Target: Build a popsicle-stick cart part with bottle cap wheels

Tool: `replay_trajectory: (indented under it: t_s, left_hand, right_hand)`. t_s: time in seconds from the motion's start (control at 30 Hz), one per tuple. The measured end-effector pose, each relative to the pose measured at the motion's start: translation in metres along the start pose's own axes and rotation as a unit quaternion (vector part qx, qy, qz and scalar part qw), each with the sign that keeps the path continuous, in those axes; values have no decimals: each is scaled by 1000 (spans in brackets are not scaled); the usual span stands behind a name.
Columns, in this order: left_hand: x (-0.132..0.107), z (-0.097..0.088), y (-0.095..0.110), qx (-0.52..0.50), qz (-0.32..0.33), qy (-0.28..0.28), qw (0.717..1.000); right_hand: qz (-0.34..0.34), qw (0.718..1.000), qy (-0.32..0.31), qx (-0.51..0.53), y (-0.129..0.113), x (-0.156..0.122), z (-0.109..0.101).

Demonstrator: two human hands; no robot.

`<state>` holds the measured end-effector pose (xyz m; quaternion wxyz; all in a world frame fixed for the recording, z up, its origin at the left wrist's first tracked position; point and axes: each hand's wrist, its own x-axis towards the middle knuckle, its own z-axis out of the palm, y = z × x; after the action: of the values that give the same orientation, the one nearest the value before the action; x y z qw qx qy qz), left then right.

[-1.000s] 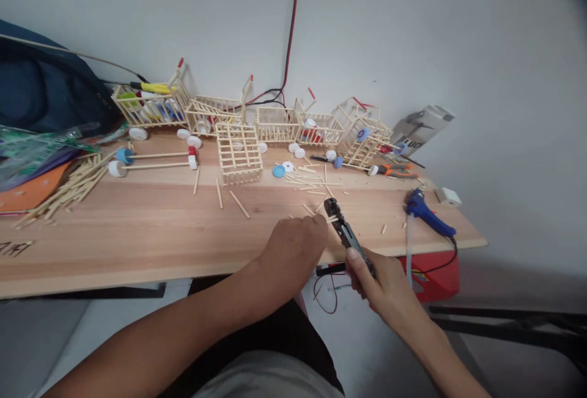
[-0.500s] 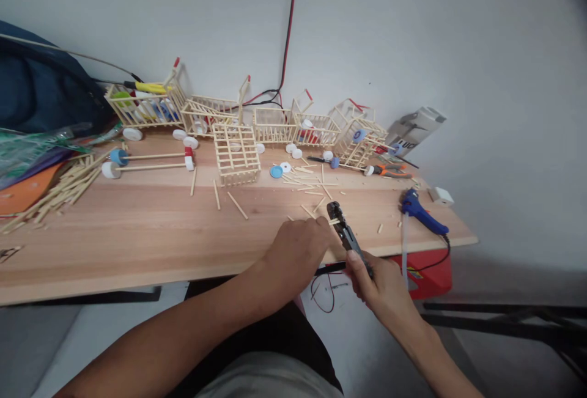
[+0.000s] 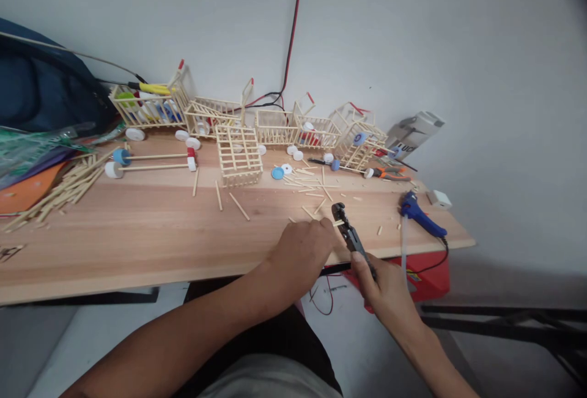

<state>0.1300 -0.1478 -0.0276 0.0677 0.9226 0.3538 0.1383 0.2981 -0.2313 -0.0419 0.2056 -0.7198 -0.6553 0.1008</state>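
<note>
My left hand (image 3: 302, 252) rests on the front part of the wooden table (image 3: 137, 233), fingers pinched on a thin wooden stick (image 3: 338, 223). The stick's end sits in the jaws of black cutting pliers (image 3: 347, 231). My right hand (image 3: 385, 285) is closed round the pliers' handles, just past the table's front edge. Short stick offcuts (image 3: 312, 189) lie scattered on the table behind the pliers.
Several stick-built carts (image 3: 238, 153) stand in a row along the wall, with bottle-cap wheels (image 3: 277, 172) and two stick axles (image 3: 151, 161). A blue glue gun (image 3: 419, 214) lies at right, orange pliers (image 3: 389, 172) behind it. A stick pile (image 3: 55, 190) and a dark bag (image 3: 41, 86) lie left.
Both hands and the pliers stay together at the same spot on the table's front; only the view has shifted slightly.
</note>
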Motion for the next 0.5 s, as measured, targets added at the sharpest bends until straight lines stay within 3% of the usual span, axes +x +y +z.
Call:
replay_trajectory:
  t_s: [0.2, 0.3, 0.37, 0.5]
  left_hand:
    - [0, -10, -13, -57, -50, -41, 996]
    - [-4, -19, -32, -181, -95, -16, 979]
    - [-9, -23, -47, -340, -114, -6, 933]
    - [-21, -29, -75, -617, -157, -51, 769]
  right_hand:
    - [58, 996, -5, -64, 13, 18, -23]
    - [106, 979, -20, -173, 28, 41, -34]
    - [127, 963, -27, -234, 35, 58, -37]
    - [158, 950, -36, -267, 37, 87, -33]
